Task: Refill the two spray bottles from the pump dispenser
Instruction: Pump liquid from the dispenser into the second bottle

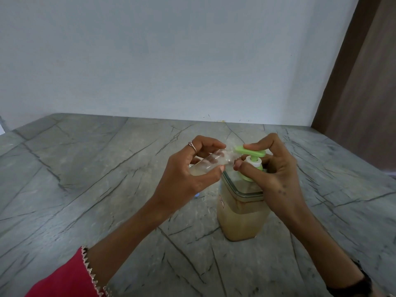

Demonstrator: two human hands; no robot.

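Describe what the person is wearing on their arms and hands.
The left hand has a thin silver ring on one finger. The left arm wears a red sleeve with a zigzag trimmed cuff. The right hand is bare; a black band circles the right wrist.

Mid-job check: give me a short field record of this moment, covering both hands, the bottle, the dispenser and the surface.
left hand: grips the small clear plastic spray bottle, tilted, mouth toward the spout
right hand: finger on the light green pump head, thumb beside the white collar
bottle contents: a little pale liquid at its lower end
dispenser: square clear pump dispenser jar, upright, mostly full of beige liquid
surface: grey veined stone counter
second spray bottle: not clearly visible
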